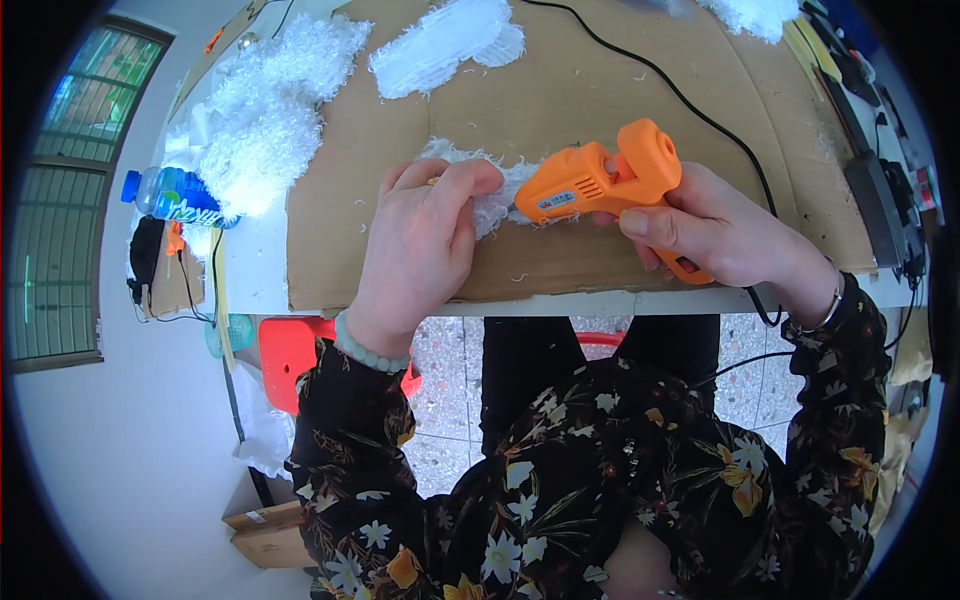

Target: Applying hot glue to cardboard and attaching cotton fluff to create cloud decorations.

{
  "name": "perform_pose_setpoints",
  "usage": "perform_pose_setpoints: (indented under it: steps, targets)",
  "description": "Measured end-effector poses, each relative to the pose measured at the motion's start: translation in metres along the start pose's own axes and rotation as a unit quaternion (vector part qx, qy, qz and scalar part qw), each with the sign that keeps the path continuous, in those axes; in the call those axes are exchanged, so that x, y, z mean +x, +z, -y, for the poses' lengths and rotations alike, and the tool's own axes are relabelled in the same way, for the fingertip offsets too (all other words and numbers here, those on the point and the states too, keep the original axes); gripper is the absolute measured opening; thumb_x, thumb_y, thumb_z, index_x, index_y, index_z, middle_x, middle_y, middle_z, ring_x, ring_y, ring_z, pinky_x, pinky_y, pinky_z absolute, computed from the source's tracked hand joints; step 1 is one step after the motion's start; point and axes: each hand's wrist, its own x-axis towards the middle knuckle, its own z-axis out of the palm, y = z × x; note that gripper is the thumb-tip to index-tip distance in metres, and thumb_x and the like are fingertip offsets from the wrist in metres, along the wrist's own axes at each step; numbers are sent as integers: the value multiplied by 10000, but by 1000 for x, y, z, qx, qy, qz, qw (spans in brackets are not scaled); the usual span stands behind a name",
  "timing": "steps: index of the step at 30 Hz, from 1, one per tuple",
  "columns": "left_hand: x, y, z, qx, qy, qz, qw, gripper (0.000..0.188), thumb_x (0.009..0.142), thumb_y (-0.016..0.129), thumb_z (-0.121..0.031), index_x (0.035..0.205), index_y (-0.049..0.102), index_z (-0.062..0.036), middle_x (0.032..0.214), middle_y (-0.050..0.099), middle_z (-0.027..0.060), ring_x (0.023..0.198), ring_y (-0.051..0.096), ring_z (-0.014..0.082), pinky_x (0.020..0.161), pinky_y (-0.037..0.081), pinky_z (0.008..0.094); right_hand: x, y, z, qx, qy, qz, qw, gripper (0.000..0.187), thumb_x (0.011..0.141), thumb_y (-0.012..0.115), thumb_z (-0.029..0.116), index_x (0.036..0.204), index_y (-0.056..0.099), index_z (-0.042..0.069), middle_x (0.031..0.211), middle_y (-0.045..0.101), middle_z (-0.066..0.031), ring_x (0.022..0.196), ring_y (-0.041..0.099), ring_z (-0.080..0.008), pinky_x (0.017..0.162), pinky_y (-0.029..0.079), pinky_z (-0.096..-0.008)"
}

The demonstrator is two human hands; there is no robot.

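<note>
An orange glue gun [590, 180] is gripped in my right hand [712, 225], its nozzle pointing left. The nozzle end rests at or just over a white fuzzy fabric piece [490, 212] on the cardboard sheet [580, 110]. My left hand [425, 235] is closed at the left part of that fabric, thumb and index finger bent together on it. Its other fingers are curled and partly hidden. A black cord [690, 95] runs across the cardboard behind the gun. Farther back lies another white fuzzy piece [445, 48].
A heap of white shaggy material [275, 110] sits at the back left, with a blue-capped bottle [175, 190] beside it. A dark power strip [875, 215] lies along the right edge. Below the table at left stands a red stool [285, 365].
</note>
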Motion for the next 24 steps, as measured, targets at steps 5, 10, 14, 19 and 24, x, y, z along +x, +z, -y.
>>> perform_pose_setpoints:
  steps: [5,10,14,19,24]
  targets:
    - [0,0,0,2,2,-1,1000,309,739,515,93,978,600,-83,826,678,79,886,623,301,878,442,443,2,1,-1,0,-5,-5,1000,411,974,515,246,1294,468,-7,1069,599,-59,712,538,-100,662,473,-258]
    - [0,1,1,5,4,-3,1000,310,741,518,92,981,600,-86,817,679,81,869,624,299,878,443,442,0,-1,1,-2,-14,-4,1000,411,975,505,225,1312,450,-5,1079,602,-65,715,538,-101,672,472,-258]
    - [0,0,0,6,6,-3,1000,314,739,520,92,984,601,-87,812,679,81,863,626,299,883,442,444,1,-1,2,11,-12,-9,1000,411,975,506,209,1321,439,-3,1074,598,-64,715,535,-100,676,466,-254]
    - [-1,2,3,7,8,-4,1000,317,737,521,91,986,602,-88,811,679,79,864,627,298,890,442,445,1,-2,3,-9,-3,5,1000,412,973,511,211,1317,445,-8,1062,595,-61,717,528,-98,679,463,-254]
    - [0,2,3,11,8,-2,1000,328,727,523,92,990,604,-87,806,678,77,867,627,293,896,441,445,-1,-1,5,-27,-9,-4,1000,399,969,512,206,1294,466,-21,1043,590,-52,723,521,-95,681,464,-255]
